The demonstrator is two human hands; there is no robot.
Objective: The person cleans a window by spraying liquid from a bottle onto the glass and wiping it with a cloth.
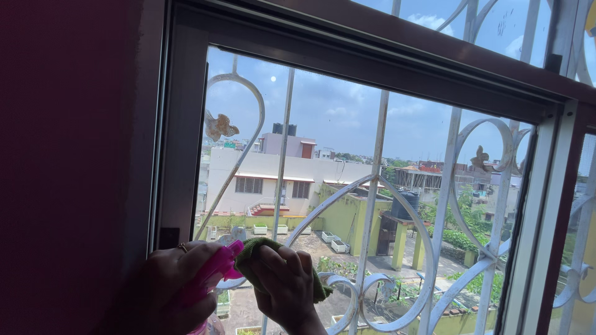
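I read the upright window pane (347, 124) as the bearing surface. It is seated in a pale metal frame (180, 136) beside a dark red wall (68, 155). A white scrolled grille (372, 186) shows through the glass. One item lies against the pane, low at the left: a green cloth (251, 247), pressed on by my right hand (285, 288).

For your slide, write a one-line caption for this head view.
Left hand grips a pink spray bottle; right hand holds a green cloth at a grilled window.
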